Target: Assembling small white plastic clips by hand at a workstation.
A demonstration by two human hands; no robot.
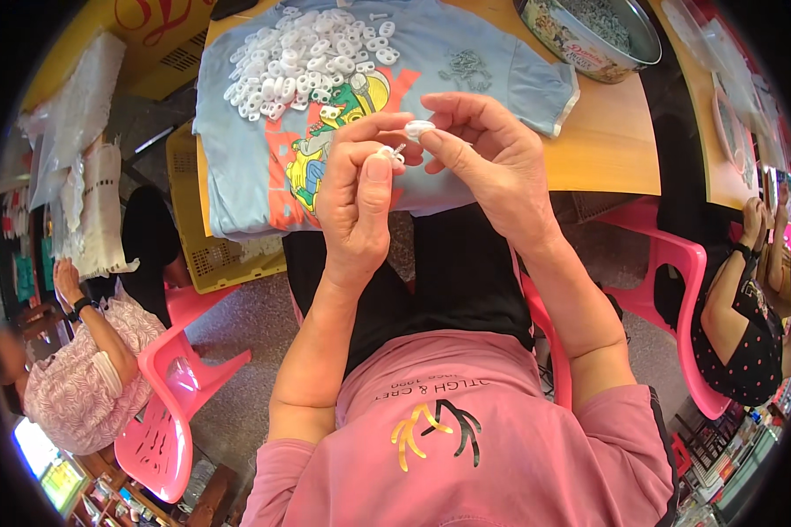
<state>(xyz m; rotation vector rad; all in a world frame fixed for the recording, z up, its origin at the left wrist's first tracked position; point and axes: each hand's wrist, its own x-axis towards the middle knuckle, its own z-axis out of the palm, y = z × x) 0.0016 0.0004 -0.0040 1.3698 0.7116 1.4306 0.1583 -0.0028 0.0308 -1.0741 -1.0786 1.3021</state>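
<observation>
Above the near edge of the shirt-covered table, my two hands are close together. My left hand (358, 189) pinches a small white plastic cord-lock piece (390, 155) between thumb and fingers; a thin, grey, spring-like bit (401, 148) sticks up from it. Between the thumb and index finger of my right hand (492, 158) is a rounded white plastic cord-lock cap (419, 129), just apart from the left-hand piece. Beyond them lies a heap of white two-holed cord-lock pieces (299, 61). A small cluster of grey metal springs (468, 70) lies to its right.
A light blue printed T-shirt (237, 167) covers much of the wooden table (615, 149). An oval tin (549, 39) full of small grey metal parts stands at the far right. A yellow crate (206, 259) is at left. People sit on both sides, near pink chairs (180, 378).
</observation>
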